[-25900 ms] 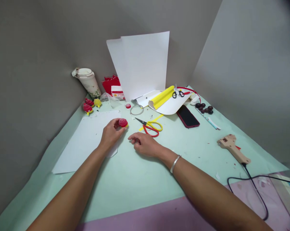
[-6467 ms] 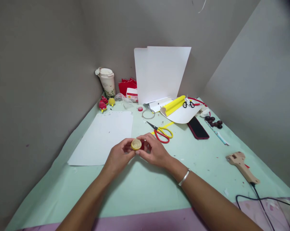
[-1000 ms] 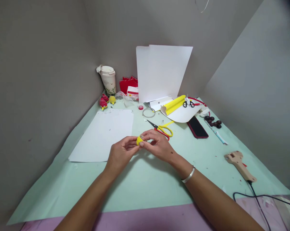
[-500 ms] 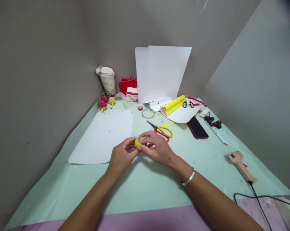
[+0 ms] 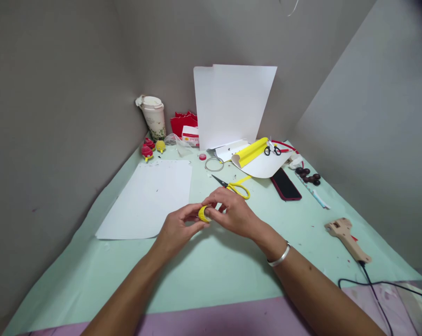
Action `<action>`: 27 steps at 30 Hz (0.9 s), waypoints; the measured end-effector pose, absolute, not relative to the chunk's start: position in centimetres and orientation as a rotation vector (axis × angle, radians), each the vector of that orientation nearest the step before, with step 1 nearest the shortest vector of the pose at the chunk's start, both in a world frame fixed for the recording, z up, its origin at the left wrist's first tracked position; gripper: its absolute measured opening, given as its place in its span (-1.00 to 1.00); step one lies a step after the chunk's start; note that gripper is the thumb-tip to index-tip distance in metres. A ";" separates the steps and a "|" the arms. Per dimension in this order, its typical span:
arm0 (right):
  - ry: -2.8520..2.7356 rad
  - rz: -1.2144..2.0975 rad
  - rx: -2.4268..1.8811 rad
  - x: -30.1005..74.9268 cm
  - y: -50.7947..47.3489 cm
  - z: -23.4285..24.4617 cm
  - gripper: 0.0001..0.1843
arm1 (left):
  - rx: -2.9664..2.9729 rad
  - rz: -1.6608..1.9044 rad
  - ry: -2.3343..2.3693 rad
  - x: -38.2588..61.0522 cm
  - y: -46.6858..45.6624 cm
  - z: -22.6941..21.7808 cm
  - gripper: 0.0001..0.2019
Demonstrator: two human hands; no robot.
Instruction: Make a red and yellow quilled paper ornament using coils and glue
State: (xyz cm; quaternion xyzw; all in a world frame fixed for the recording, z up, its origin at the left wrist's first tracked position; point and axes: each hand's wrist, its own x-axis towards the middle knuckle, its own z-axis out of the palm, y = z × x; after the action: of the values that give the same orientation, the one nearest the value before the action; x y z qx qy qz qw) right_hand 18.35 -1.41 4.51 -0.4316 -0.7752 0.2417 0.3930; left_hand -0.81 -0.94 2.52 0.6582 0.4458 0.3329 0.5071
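Left hand (image 5: 177,228) and right hand (image 5: 237,214) on hollow yellow ribbed piece (image 5: 201,214)

Piece held between both hands, just below frame centre, over mint-green table covering (image 5: 211,275). Left fingers close around its outer side; right thumb at its open mouth. Depth of hollow: cannot tell. Clock positions from piece: scissors (image 5: 228,185) at 1, partly hidden behind right hand; smartphone (image 5: 286,184) at 2; glue gun (image 5: 349,240) at 3; white paper (image 5: 148,200) at 9.

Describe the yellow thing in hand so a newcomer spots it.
Over the pale green table covering, find the left hand and right hand meeting. They hold a short, ridged yellow piece. Unlike the yellow-handled scissors beyond, it's round, pale inside.
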 end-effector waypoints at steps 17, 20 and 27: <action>-1.942 0.603 -1.384 17.1 -2.1 3.9 -0.91 | 1.541 0.833 1.171 -0.1 -1.6 3.5 -0.61; -1.934 0.712 -1.316 17.4 -2.3 4.6 -0.88 | 1.406 0.837 1.204 -0.3 -1.4 3.5 -0.61; -2.053 0.691 -1.171 17.9 -1.8 4.0 -0.45 | 1.138 0.901 1.236 -1.0 -0.7 3.4 -0.67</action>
State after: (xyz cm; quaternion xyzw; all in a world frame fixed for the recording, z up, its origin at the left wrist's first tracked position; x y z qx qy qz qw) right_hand 17.93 -1.80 4.05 -0.4484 -0.7860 0.2646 0.3332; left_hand -0.98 -0.67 3.36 0.4867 0.5284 0.3851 0.5793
